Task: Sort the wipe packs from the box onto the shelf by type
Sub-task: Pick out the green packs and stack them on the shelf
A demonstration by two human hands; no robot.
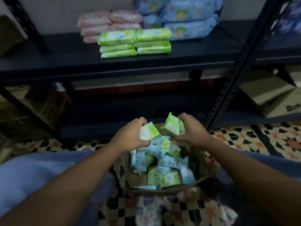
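I see dim light, a plain pale wall (48, 15) far beyond the hands, and patterned tile floor (268, 141) to their right w/ black steel uprights (241, 66).

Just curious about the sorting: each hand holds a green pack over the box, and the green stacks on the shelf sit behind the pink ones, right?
Not quite. In the head view the green stacks sit in front of the pink ones. The rest holds: the left hand and right hand each hold a green pack over the box.

L hand (132, 133) grips green pack (149, 132); R hand (191, 130) grips another green pack (174, 125), above box (201, 158).
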